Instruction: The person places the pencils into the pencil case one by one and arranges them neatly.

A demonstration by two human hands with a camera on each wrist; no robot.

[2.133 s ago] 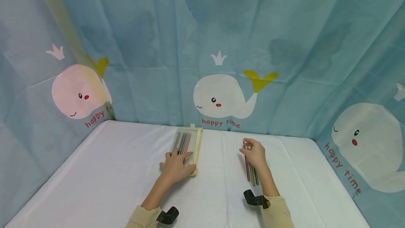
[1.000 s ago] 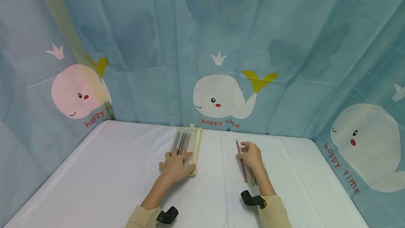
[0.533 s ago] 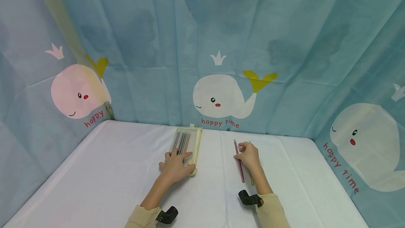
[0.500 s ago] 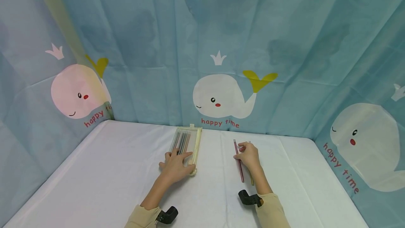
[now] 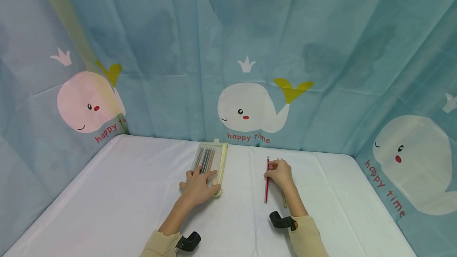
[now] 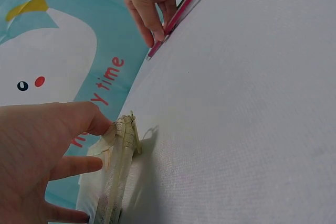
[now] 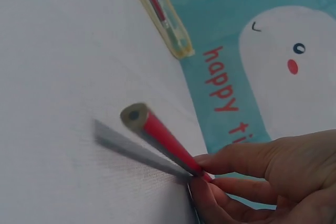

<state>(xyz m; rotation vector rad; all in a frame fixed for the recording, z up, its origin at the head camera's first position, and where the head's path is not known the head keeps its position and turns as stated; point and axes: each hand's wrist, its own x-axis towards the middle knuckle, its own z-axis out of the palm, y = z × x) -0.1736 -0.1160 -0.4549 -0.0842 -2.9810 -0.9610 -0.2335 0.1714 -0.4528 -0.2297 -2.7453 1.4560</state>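
Observation:
My left hand point(image 5: 198, 187) lies with spread fingers on a clear pencil case point(image 5: 224, 160) with a cream zip edge. Several pencils point(image 5: 206, 160) show through its top. In the left wrist view the thumb touches the corner of the case point(image 6: 116, 182). To the right, my right hand point(image 5: 283, 174) pinches a red pencil point(image 5: 266, 189) between thumb and fingers. Its flat, unsharpened end point(image 7: 135, 116) is raised above the cloth and casts a shadow in the right wrist view. A yellow pencil point(image 5: 284, 200) lies on the table, partly hidden under the right hand and wrist.
A white cloth point(image 5: 118, 201) covers the table. Blue curtains point(image 5: 171, 58) printed with whales rise behind it and at both sides. Black cameras sit on both wrists, the left one point(image 5: 190, 242) and the right one point(image 5: 281, 221).
My right hand has drawn the red pencil left, away from the other pencils, then turned it more upright in the head view and lifted its near end. The left hand has stayed on the case.

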